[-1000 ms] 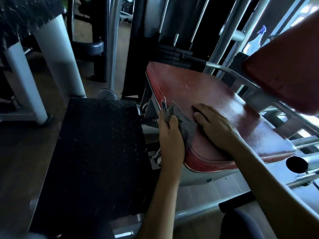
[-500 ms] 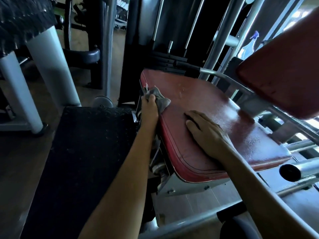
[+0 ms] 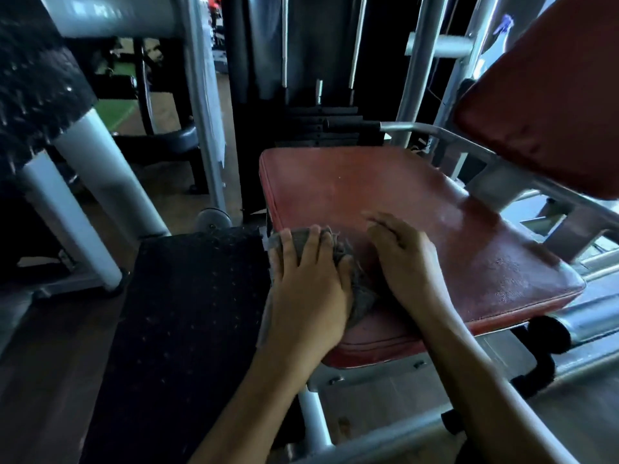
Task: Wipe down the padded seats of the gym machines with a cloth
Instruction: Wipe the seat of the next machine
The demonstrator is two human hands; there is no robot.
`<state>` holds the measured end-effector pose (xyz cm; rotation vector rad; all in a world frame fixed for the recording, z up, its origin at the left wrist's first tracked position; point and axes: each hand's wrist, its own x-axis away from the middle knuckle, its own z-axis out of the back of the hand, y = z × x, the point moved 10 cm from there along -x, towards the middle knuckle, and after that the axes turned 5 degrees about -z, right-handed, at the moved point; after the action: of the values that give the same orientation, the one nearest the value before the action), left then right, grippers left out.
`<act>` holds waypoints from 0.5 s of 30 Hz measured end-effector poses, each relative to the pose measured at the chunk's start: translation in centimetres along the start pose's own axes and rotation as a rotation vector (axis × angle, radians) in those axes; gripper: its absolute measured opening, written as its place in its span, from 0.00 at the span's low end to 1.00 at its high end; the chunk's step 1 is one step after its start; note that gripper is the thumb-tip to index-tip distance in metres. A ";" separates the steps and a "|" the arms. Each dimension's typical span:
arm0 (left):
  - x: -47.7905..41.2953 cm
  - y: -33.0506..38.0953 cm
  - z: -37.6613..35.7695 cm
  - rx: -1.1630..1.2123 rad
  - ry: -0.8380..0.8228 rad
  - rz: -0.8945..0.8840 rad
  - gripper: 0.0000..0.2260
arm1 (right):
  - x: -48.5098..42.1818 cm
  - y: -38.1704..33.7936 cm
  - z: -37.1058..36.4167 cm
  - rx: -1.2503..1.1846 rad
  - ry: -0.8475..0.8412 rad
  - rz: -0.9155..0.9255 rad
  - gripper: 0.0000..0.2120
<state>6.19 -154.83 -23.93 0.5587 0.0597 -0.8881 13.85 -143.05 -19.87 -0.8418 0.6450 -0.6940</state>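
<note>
A red padded seat [image 3: 418, 236] of a gym machine fills the middle of the view, its surface shiny with damp patches. My left hand [image 3: 308, 289] presses a grey cloth [image 3: 360, 293] onto the seat's near-left corner, fingers spread over it. The cloth bunches out from under the palm toward the right. My right hand [image 3: 407, 262] rests flat on the seat just right of the cloth, fingers pointing to the far left. A red backrest pad [image 3: 549, 105] tilts up at the right.
A black studded footplate [image 3: 187, 316] lies left of the seat. The weight stack [image 3: 321, 128] with guide rods stands behind it. Grey frame tubes [image 3: 569, 323] run under and right of the seat. A spray bottle [image 3: 499, 45] hangs at the far right.
My left hand has drawn the cloth from the seat's far-left edge back to the near-left corner, now pressing on top. The right hand stayed on the seat. The view has shifted.
</note>
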 end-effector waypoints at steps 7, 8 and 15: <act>-2.6 3.7 -0.8 -0.018 -0.147 -0.170 0.29 | -1.3 1.0 0.2 -0.212 -0.079 -0.085 0.12; -3.2 3.0 -0.2 0.237 -0.158 -0.111 0.23 | -1.4 0.6 0.4 -0.180 -0.067 -0.087 0.13; -10.7 -5.3 4.8 0.711 0.165 0.035 0.08 | 2.6 -4.3 -6.5 0.413 -0.335 0.026 0.24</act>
<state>-5.53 -152.13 -19.18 1.2915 -0.1228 -0.8168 9.37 -149.96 -20.20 -0.5454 0.1984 -0.6164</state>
